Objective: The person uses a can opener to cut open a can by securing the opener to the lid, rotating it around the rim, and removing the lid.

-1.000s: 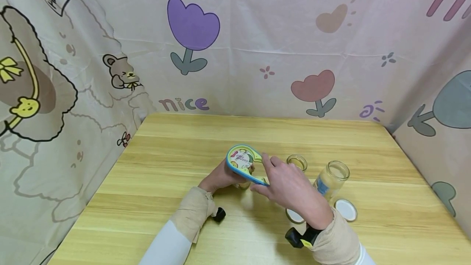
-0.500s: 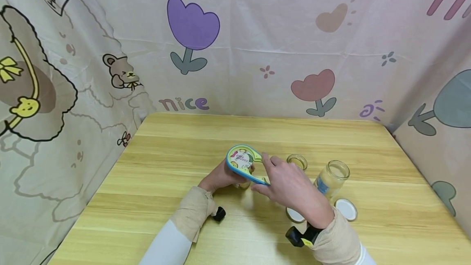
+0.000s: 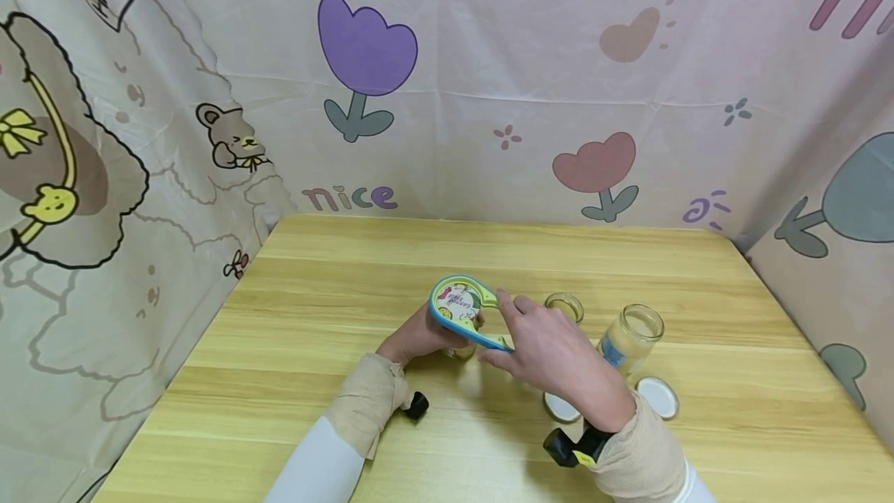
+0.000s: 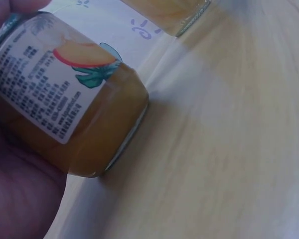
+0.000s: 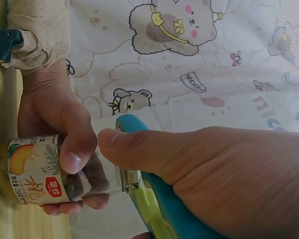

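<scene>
My left hand (image 3: 419,334) grips a glass jar (image 5: 37,172) with a peach-printed label, which stands tilted near the table's middle. Amber contents show through its lower part in the left wrist view. Around the jar's top sits a blue and yellow-green jar opener (image 3: 461,330). Inside its loop shows a round printed disc, apparently the jar's lid (image 3: 455,301). With thumb and fingers, my right hand (image 3: 552,348) holds the opener's two handles. The left fingers are partly hidden behind the opener in the head view.
To the right, beyond my right hand, stand two uncovered glass jars, one partly hidden (image 3: 563,306) and one with a blue label (image 3: 632,336). Two lids, a nearer lid (image 3: 561,408) and a farther lid (image 3: 656,397), lie white side up on the wooden table (image 3: 335,270). A printed cloth (image 3: 482,45) hangs behind.
</scene>
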Available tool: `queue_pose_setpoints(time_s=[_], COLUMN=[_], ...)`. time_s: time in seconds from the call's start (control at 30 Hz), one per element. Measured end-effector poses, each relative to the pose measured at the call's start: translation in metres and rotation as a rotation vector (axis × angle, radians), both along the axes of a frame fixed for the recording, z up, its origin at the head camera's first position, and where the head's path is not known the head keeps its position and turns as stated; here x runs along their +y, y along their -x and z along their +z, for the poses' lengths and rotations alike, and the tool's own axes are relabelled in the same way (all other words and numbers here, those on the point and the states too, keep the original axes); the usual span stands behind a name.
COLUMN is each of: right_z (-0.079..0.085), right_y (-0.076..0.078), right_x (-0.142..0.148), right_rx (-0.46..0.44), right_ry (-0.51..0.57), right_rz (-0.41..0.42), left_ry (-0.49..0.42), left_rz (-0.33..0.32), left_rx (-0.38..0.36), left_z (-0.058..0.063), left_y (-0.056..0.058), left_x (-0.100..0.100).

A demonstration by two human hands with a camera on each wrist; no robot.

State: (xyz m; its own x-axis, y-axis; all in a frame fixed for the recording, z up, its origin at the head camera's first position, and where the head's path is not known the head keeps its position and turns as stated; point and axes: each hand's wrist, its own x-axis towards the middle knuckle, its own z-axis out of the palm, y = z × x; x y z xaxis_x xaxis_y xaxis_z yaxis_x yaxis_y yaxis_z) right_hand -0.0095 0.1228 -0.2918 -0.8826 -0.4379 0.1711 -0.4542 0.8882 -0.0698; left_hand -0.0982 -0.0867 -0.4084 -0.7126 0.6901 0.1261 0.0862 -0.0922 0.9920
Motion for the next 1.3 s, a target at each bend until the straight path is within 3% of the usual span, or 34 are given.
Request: queue_pose_setpoints(time_s=[0.27, 0.67, 1.3], right_z=[0.0, -0.001, 0.003], right_y=[0.0, 0.0, -0.002], right_x=[0.003, 0.006, 0.007], right_rx=[-0.001, 0.038, 0.047], right_ry=[0.003, -0.007, -0.04], right_rz=[0.002, 0.039, 0.054], left_ry=[-0.001, -0.048, -0.026], left_rz=[-0.011, -0.066, -0.119], left_rx=[0.009, 0.02, 0.047], left_z=[0.001, 0.019, 0.023], left_y=[0.0, -0.011, -0.012], left_x=[0.0, -0.001, -0.001])
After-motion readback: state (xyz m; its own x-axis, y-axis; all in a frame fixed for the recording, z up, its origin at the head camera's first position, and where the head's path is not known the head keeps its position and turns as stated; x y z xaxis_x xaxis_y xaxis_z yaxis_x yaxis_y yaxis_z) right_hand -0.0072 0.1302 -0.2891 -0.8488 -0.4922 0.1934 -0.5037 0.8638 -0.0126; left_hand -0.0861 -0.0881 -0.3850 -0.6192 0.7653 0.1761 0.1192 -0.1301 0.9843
